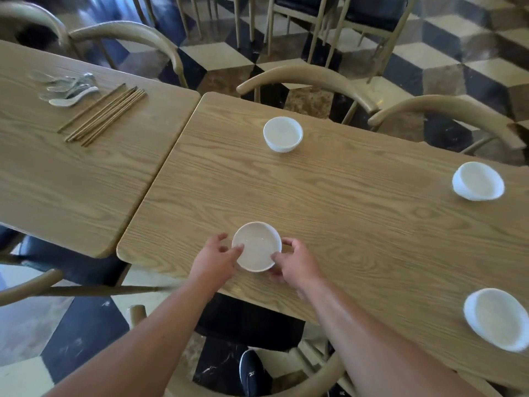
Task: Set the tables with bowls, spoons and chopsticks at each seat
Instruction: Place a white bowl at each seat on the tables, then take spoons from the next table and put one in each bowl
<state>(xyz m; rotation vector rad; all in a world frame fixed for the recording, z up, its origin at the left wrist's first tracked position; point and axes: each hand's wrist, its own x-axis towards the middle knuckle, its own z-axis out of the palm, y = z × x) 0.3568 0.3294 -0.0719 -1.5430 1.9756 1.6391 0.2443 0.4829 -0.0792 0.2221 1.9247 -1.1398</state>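
left grip (213,259) and right grip (294,262) both grasping the small round white ceramic bowl (256,246), one on each side of the rim, thumbs over the edge and fingers curled against the wall. bowl is upright at the near edge of the light wood-grain desk (357,213), close to its left corner; can't tell if the base is touching the top. three more white bowls on the same desk, all well apart: far-left bowl (282,134) straight across from the held one, far-right bowl (478,181) by the far edge, near-right bowl (496,319) by the near edge. second wood-grain desk (71,181) sits just beside it on the left, thin gap between. on that one: cluster of white ceramic soup spoons (67,90), and just beside them a bunch of brown wooden chopsticks (104,114) lying diagonal, roughly parallel. tan curved-back wooden chairs (303,78) along the far side. black-and-cream cube-pattern tile floor (223,55). dark shoe (252,373) below the near edge
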